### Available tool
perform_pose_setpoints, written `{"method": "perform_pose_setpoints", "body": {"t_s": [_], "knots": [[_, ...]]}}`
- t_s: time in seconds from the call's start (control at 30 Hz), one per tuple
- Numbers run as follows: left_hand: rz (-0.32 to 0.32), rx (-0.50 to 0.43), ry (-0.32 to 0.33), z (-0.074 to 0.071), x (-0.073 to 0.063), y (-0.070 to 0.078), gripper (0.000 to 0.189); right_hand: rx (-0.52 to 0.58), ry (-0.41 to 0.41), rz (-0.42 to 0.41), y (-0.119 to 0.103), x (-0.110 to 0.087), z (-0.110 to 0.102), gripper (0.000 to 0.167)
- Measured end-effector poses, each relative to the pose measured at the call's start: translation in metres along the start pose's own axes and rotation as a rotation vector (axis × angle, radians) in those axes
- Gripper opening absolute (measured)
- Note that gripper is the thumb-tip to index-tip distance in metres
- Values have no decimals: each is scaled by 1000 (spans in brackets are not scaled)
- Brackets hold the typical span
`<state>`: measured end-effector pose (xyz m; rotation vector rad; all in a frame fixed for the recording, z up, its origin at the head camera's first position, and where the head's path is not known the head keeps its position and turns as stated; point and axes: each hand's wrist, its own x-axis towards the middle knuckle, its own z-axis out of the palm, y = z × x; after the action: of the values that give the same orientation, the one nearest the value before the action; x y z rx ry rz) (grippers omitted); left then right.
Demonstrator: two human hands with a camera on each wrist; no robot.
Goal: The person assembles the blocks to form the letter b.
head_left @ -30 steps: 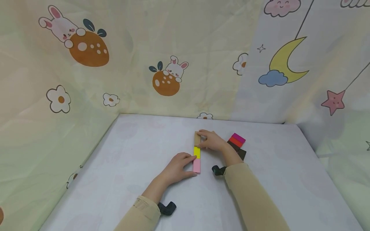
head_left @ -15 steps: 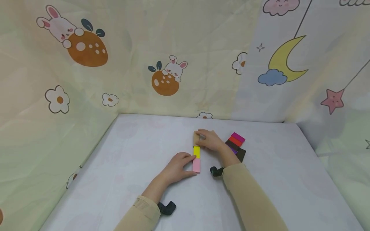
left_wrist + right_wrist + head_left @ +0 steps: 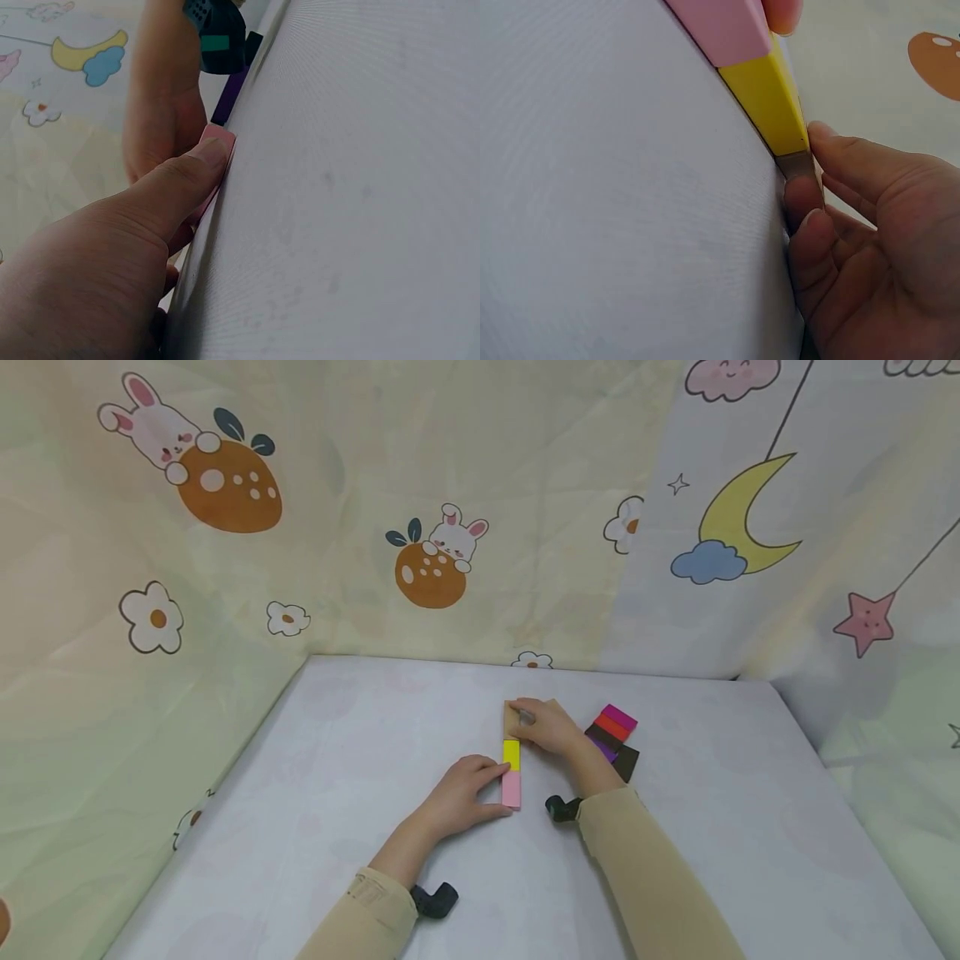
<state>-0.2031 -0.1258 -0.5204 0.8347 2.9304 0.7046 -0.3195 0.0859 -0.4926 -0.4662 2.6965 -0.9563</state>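
Yellow block (image 3: 512,754), end to end between a pink block (image 3: 512,792) and a tan block (image 3: 510,720) on a white table (image 3: 360,727).
The left hand (image 3: 459,793) pinches the pink block, the right hand (image 3: 551,727) the tan block; more coloured blocks (image 3: 613,727) lie to the right.

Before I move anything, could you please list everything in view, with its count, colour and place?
Pink block: 1, pink, row's near end
Yellow block: 1, yellow, row's middle
Tan block: 1, tan, row's far end
Tan corner: 1, tan, right of row, mostly hidden
Magenta block: 1, magenta, far end, right cluster
Red block: 1, orange-red, beside magenta block
Dark blocks: 2, blackish, same cluster
Purple block: 1, purple, between dark ones
Tabletop: 1, white, beneath blocks
Printed cloth: sheets uncounted, pale, around tabletop
Wrist devices: 2, black, one per wrist
Sleeves: 2, beige, forearms
Left hand: 1, bare, pinching pink block
Right hand: 1, bare, holding tan block
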Motion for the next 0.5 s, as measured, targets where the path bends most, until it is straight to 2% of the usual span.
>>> {"method": "perform_pose_setpoints", "body": {"t_s": [0.3, 0.5], "knots": [[-2, 6, 3, 1, 0, -1, 71, -53, 31, 20, -1, -6, 4, 57], [4, 7, 9, 1, 0, -1, 71, 22, 53, -5, 3, -19, 8, 56]]}}
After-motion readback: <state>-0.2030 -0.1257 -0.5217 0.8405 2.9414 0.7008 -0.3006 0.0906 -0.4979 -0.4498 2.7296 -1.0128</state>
